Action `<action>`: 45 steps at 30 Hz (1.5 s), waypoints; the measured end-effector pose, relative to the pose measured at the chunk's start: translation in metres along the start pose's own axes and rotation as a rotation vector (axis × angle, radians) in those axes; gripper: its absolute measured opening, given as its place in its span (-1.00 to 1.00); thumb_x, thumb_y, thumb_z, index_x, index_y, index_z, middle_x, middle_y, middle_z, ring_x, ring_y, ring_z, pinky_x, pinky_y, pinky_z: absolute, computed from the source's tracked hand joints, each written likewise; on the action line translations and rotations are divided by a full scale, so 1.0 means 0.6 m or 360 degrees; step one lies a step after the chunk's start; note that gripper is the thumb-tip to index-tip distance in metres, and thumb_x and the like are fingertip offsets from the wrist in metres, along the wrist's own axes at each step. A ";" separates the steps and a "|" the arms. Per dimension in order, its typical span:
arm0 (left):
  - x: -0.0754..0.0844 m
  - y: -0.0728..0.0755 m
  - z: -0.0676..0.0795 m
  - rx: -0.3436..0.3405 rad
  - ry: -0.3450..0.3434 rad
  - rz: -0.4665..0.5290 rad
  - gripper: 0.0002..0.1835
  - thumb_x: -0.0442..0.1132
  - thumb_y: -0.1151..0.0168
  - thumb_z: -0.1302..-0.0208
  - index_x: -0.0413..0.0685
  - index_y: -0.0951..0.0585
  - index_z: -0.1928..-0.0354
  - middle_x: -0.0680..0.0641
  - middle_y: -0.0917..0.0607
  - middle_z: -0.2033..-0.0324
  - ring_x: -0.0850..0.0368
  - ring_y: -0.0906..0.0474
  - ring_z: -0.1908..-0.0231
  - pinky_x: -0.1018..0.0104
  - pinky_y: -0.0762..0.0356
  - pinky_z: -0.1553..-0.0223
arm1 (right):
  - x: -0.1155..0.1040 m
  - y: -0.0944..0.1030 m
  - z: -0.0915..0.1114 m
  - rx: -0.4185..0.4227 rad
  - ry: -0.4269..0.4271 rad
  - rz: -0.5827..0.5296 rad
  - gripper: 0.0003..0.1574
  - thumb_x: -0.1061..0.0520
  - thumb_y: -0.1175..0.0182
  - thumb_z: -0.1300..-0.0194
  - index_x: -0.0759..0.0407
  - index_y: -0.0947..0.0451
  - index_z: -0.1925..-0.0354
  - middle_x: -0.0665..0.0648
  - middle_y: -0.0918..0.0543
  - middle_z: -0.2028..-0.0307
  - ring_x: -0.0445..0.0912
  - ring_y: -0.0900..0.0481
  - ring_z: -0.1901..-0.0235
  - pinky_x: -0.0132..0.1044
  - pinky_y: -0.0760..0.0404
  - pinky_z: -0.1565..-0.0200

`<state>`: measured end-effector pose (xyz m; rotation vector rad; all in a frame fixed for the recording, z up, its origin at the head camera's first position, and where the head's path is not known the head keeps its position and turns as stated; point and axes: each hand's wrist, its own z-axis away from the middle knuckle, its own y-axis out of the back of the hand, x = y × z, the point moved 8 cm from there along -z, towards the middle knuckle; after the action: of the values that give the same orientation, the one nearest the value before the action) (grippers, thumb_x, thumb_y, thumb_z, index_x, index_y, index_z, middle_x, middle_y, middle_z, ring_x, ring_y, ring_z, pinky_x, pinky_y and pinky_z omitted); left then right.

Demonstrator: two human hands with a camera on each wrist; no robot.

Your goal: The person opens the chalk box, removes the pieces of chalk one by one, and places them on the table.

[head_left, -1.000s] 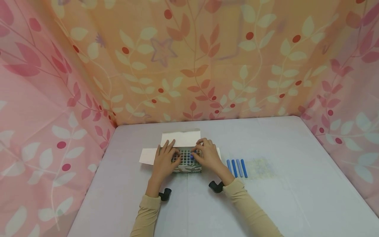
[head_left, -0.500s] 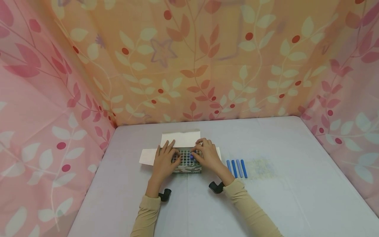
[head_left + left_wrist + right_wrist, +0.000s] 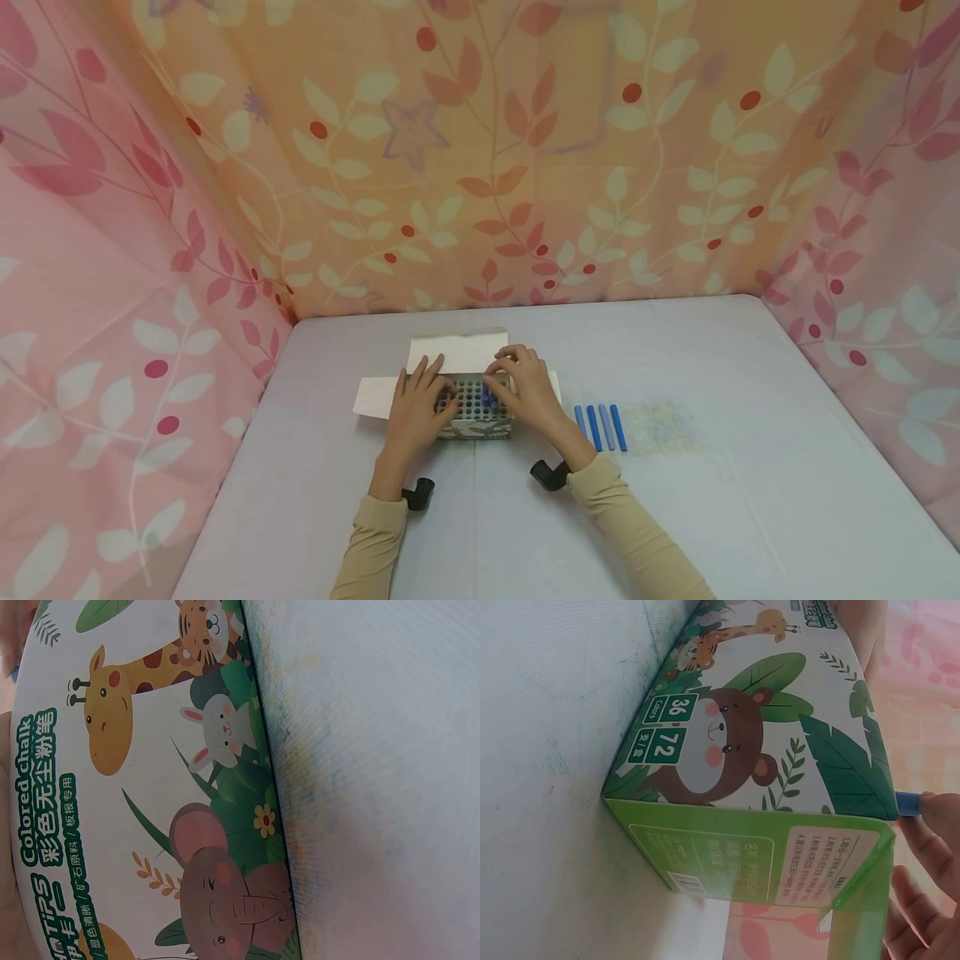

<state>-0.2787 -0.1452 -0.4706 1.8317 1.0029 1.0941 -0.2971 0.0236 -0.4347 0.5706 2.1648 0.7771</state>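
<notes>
An open chalk box (image 3: 474,428) stands on the table, with a grid of round holes or chalk ends showing inside. My left hand (image 3: 411,410) rests on its left part, fingers spread, with thumb and index finger over the grid. At the right end of the grid, my right hand (image 3: 529,388) pinches a blue chalk stick (image 3: 907,804) between thumb and finger. Blue chalk ends show just beneath that thumb in the head view. The left wrist view shows the box's animal-printed front (image 3: 157,780); only a strip of the left hand shows at its edge.
Several blue chalk sticks (image 3: 606,427) lie in a row right of the box. Beyond them is a smudge of chalk dust (image 3: 663,425). White box flaps (image 3: 459,352) stand open at the back and sides. Patterned curtains surround the table (image 3: 675,517).
My right hand has shifted slightly up and back over the grid, with the chalk at its fingertips. More blue chalk now shows below its thumb. My left hand stays where it was.
</notes>
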 end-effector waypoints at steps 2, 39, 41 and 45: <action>-0.001 -0.001 0.000 -0.0011 0.0006 0.0002 -0.85 0.05 -0.14 -0.20 0.21 -0.54 0.31 0.02 -0.24 -0.37 -0.02 0.02 -0.41 -0.10 0.25 -0.42 | 0.001 0.003 -0.001 0.0019 -0.0019 -0.0017 -0.85 -0.03 -0.21 -0.22 0.00 -0.60 0.32 0.12 -0.49 0.09 0.02 -0.39 0.11 -0.02 -0.40 0.11; -0.003 -0.002 0.002 -0.0051 0.0046 0.0021 -0.84 0.09 -0.11 -0.22 0.25 -0.53 0.29 0.08 -0.18 -0.39 0.06 0.10 -0.43 0.02 0.39 -0.44 | 0.052 0.113 0.031 0.0452 -0.0128 -0.0314 -0.89 0.09 -0.30 -0.13 0.07 -0.57 0.35 0.12 -0.49 0.06 0.00 -0.43 0.00 0.00 -0.32 -0.01; -0.003 -0.003 0.001 -0.0054 0.0046 0.0021 -0.84 0.08 -0.10 -0.22 0.25 -0.53 0.30 0.08 -0.18 -0.39 0.06 0.11 -0.43 0.01 0.39 -0.44 | 0.057 0.120 0.034 0.0454 -0.0131 -0.0316 -0.89 0.10 -0.30 -0.13 0.08 -0.57 0.35 0.13 -0.49 0.06 0.01 -0.43 0.01 0.01 -0.32 0.00; -0.003 -0.004 0.001 -0.0052 0.0043 0.0019 -0.85 0.07 -0.10 -0.22 0.25 -0.53 0.30 0.08 -0.18 -0.39 0.06 0.10 -0.43 -0.01 0.36 -0.43 | 0.066 0.136 0.041 0.0458 -0.0141 -0.0305 -0.89 0.12 -0.30 -0.13 0.09 -0.57 0.36 0.14 -0.49 0.07 0.02 -0.43 0.01 0.01 -0.33 0.01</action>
<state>-0.2794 -0.1459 -0.4733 1.8034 0.9852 1.1388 -0.2903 0.1145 -0.4122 0.5203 2.2238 0.3336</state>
